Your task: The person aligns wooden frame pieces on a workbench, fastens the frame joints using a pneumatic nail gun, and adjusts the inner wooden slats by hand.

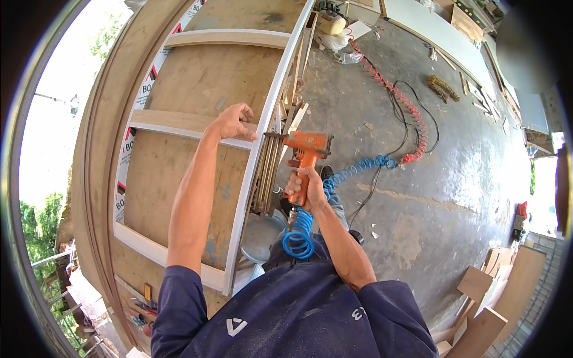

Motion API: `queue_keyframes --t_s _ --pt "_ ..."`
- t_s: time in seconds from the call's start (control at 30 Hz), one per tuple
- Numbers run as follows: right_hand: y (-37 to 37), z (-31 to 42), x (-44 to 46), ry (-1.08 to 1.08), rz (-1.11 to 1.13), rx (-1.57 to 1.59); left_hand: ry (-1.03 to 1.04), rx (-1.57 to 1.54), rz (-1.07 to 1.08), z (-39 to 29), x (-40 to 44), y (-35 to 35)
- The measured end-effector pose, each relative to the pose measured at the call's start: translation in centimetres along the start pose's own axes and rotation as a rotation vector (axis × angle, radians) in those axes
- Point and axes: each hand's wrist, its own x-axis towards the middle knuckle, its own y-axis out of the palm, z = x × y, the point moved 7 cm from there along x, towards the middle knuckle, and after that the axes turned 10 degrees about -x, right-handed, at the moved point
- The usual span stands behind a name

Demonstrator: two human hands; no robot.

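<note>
Nailer (307, 142) at rail's (247, 186) 3 o'clock, nose pointing 9 o'clock at it, contact unclear. Right hand (305, 185) closed round grip. Left hand (233, 122) half-curled by slat (170, 122) joint; can't tell if gripping. Keep nose square, fingertips off firing line.

Orange nail gun (307, 142) in the right hand (310, 186), nose towards the pale frame (250, 185) lying flat beneath the left hand (233, 123)!

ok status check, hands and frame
Left hand at frame crossbar. Right hand gripping orange air tool, nose by frame rail. Blue hose coiled near right forearm.
</note>
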Motion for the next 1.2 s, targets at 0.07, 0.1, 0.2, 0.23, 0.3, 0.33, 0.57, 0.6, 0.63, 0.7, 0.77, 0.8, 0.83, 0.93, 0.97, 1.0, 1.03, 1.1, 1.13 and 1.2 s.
queue_keyframes --t_s 0.07,0.1,0.2,0.23,0.3,0.33,0.57,0.6,0.63,0.7,0.77,0.8,0.83,0.93,0.97,1.0,1.03,1.1,1.13,1.2 --pt "0.1 -0.7 -0.6 0.009 0.024 -0.001 0.057 -0.016 0.001 -0.2 -0.7 -0.1" --pt "0.2 -1.0 -0.9 0.018 0.047 -0.001 0.114 -0.031 0.003 -0.5 -1.3 0.1" --pt "0.0 -1.1 -1.3 0.024 0.051 -0.010 0.324 0.212 -0.114 -3.8 -5.4 -0.1" --pt "0.1 -1.1 -1.4 0.024 0.049 -0.003 0.321 0.215 -0.109 -4.2 -6.5 0.0" --pt "0.1 -1.1 -1.7 0.012 0.042 0.004 0.380 0.572 -0.103 -5.0 -8.1 0.7" --pt "0.1 -1.4 -1.8 0.014 0.040 0.006 0.378 0.571 -0.101 -4.6 -8.0 0.9" --pt "-0.5 -3.1 -2.2 0.057 0.025 0.032 0.321 0.664 -0.196 -2.6 -7.3 0.4" --pt "-0.5 -3.2 -2.3 0.058 0.021 0.041 0.334 0.656 -0.193 -2.5 -7.3 0.4" --pt "-0.5 -3.3 -2.3 0.056 0.022 0.042 0.336 0.658 -0.193 -2.3 -7.3 0.4" --pt "-0.5 -3.5 -2.2 0.051 0.034 0.032 0.368 0.674 -0.195 -2.5 -7.2 0.5" --pt "-0.7 -3.9 -2.0 0.049 0.033 0.040 0.365 0.679 -0.194 -2.5 -7.1 0.5" --pt "-0.8 -4.2 -2.1 0.049 0.030 0.041 0.363 0.678 -0.198 -2.6 -7.2 0.6" --pt "-0.9 -4.3 -2.1 0.048 0.028 0.045 0.363 0.678 -0.193 -2.7 -7.3 0.7" --pt "-1.0 -4.4 -2.1 0.051 0.027 0.044 0.371 0.647 -0.199 -3.0 -7.3 0.7" --pt "-1.0 -4.4 -2.1 0.055 0.025 0.047 0.365 0.637 -0.196 -3.0 -7.4 0.6" --pt "-1.0 -4.3 -2.0 0.058 0.023 0.050 0.359 0.626 -0.194 -2.9 -7.3 0.6" --pt "-1.1 -4.3 -2.0 0.058 0.024 0.050 0.359 0.627 -0.196 -2.9 -7.3 0.6" --pt "-1.0 -4.4 -1.9 0.066 0.040 0.072 0.369 0.611 -0.205 -2.9 -7.3 0.6" --pt "-1.0 -4.4 -1.9 0.065 0.040 0.072 0.370 0.612 -0.205 -2.9 -7.3 0.6" --pt "-1.0 -4.4 -1.8 0.065 0.038 0.081 0.371 0.599 -0.203 -3.0 -7.3 0.6"
